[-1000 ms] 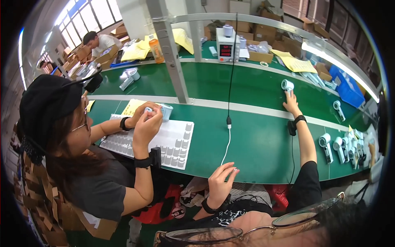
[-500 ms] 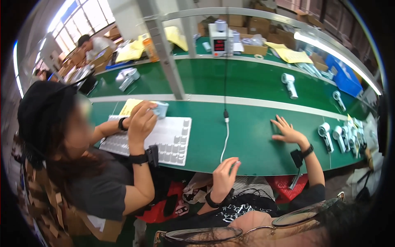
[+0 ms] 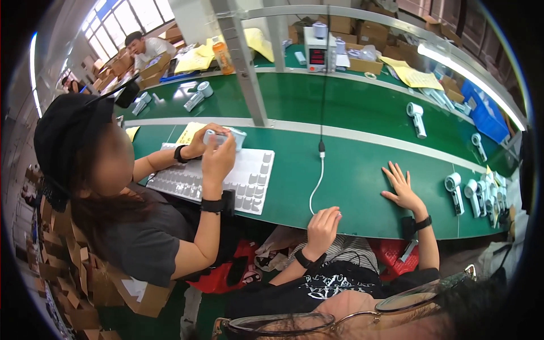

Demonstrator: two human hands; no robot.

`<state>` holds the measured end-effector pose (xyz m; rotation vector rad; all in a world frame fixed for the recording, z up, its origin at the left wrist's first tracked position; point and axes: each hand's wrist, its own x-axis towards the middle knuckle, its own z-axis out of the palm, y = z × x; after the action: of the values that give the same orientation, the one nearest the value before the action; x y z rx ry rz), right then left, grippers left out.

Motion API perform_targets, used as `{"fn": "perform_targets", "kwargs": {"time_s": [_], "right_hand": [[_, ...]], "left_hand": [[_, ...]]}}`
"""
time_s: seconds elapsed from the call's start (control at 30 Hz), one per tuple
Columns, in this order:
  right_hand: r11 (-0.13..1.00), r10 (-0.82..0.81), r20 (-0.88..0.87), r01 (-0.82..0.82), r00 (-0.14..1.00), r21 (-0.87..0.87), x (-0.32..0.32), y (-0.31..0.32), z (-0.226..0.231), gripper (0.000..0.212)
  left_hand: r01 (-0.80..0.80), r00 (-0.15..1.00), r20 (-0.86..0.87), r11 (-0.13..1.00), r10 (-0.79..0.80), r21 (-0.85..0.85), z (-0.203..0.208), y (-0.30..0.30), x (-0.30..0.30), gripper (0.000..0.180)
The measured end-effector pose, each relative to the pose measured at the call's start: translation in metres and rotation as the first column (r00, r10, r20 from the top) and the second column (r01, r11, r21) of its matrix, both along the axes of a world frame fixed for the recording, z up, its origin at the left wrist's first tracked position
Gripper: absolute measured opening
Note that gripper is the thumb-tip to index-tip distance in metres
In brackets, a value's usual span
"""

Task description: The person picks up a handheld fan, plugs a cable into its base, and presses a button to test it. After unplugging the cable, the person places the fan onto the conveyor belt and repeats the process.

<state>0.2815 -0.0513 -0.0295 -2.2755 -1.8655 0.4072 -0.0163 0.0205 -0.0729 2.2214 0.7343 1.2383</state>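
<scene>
My left hand (image 3: pixel 323 231) is at the near edge of the green table, fingers curled together on the lower end of a white cable (image 3: pixel 317 184); the plug itself is hidden by the fingers. That cable runs up to a connector on a black cord (image 3: pixel 323 85) hanging from above. Palm down, my right hand (image 3: pixel 404 191) rests on the tabletop with its fingers spread, holding nothing. To its right, pale blue handheld fans (image 3: pixel 454 192) lie near the table's right end, several of them heaped together (image 3: pixel 488 195).
At left a co-worker in a black cap handles a pale blue part (image 3: pixel 214 137) over a white tray (image 3: pixel 265 187) with grey slots. Another fan (image 3: pixel 416 120) lies on the green belt beyond the metal rail (image 3: pixel 362 136). Behind stand a power supply (image 3: pixel 318 51) and a blue bin (image 3: pixel 484 113).
The view has shifted, so the bench sits further right in the picture. My left fingers have closed more, and my right hand lies flatter. The co-worker's part has turned in their hands.
</scene>
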Motion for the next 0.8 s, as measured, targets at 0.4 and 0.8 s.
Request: {"fn": "perform_targets", "kwargs": {"time_s": [0.4, 0.8], "right_hand": [[0.997, 0.039, 0.087, -0.033, 0.995, -0.07, 0.009, 0.002, -0.006, 0.081], [0.986, 0.163, -0.442, -0.158, 0.882, 0.047, -0.019, 0.057, 0.049, 0.061]], "left_hand": [[-0.027, 0.997, -0.069, 0.997, 0.032, 0.069, -0.003, -0.001, 0.004, 0.008], [0.038, 0.999, 0.031, 0.999, -0.037, -0.005, 0.006, -0.003, -0.003, 0.008]]}}
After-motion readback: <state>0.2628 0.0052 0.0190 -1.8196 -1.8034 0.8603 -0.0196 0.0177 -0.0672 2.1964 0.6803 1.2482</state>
